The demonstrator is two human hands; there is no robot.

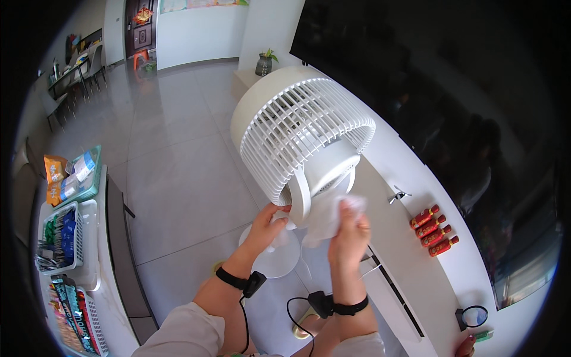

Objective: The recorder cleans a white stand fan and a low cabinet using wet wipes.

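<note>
A white pedestal fan (308, 120) stands in front of me, its slatted rear grille turned my way. Its round base (285, 259) rests on the tiled floor. My left hand (267, 227) is at the fan's curved support bracket (299, 196), thumb and fingers around its lower end; the fingertips are partly hidden. Held up in my right hand (350, 238) is a thin white cloth or wipe (323, 218), slightly blurred, just below the fan's motor housing (332, 167). Whether the cloth touches the housing, I cannot tell.
Right of the fan runs a white TV cabinet (388, 223) bearing several red bottles (433, 230) and a small round mirror (474, 316), below a large dark television (424, 111). To the left, a marble-look counter (113, 321) carries baskets (80, 241) of packets. A white cord (307, 259) trails near the base.
</note>
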